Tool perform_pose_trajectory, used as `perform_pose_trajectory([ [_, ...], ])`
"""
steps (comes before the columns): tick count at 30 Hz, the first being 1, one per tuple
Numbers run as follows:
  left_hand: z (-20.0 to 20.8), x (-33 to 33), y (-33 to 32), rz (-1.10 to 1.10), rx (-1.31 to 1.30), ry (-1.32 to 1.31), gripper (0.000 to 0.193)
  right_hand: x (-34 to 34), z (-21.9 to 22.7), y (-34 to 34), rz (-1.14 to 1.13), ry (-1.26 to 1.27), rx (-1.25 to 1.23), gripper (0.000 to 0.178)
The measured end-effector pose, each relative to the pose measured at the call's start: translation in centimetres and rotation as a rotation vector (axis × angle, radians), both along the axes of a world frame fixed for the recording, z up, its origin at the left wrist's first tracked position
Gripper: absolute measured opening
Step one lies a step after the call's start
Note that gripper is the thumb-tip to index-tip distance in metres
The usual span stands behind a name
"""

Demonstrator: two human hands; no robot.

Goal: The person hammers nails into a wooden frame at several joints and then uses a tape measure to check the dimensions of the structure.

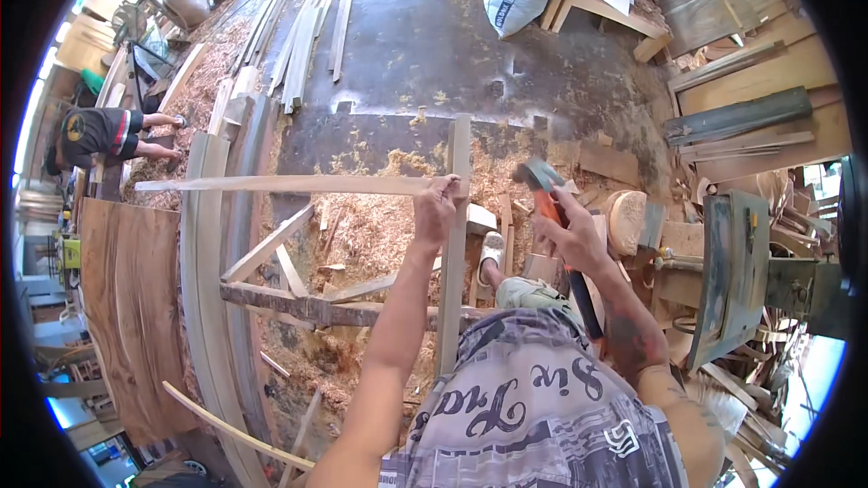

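My left hand [437, 208] pinches the thin strip [289, 184] against the upright post [455, 235] ahead. My right hand [571, 237] grips the hammer [553, 217], raised just right of the joint. I judge this the nailing step; the next blow needs a straight drop clear of my fingers.

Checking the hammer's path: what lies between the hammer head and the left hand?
In the head view, only the upright wooden strip and sawdust-strewn floor lie between the hammer and the left hand.
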State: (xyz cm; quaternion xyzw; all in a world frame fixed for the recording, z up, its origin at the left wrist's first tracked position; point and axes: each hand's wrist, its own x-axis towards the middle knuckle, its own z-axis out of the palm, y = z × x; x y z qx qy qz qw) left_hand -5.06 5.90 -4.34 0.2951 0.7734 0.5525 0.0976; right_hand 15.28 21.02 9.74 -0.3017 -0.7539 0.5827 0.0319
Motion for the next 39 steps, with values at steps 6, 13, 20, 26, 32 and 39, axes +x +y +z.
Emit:
perform_pose_trajectory([
  [6, 0.1, 0.1, 0.6, 0.043, 0.013, 0.120, 0.012, 1.8, -2.8, -1.2, -0.046, -0.047, -0.106, 0.049],
  [13, 0.4, 0.5, 0.3, 0.014, 0.071, 0.181, 0.010, -0.2, 4.1, -3.9, 0.097, 0.212, 0.059, 0.056],
  [20, -0.5, 0.0, -0.1, 0.031, 0.060, 0.274, 0.011, -2.2, -0.8, -4.3, 0.149, 0.099, 0.271, 0.050],
  [26, 0.2, 0.3, 0.4, 0.019, 0.064, 0.247, 0.011, -1.7, -0.1, -4.8, 0.144, 0.154, 0.401, 0.057],
  [32, 0.8, -1.4, -0.2, -0.150, -0.020, 0.032, 0.023, -1.2, 1.3, -3.0, 0.098, -0.078, 0.162, 0.051],
  [39, 1.9, -12.4, -2.9, 0.065, -0.273, 0.338, 0.035, -0.9, 13.3, -1.2, -0.073, 0.312, 0.041, 0.057],
])
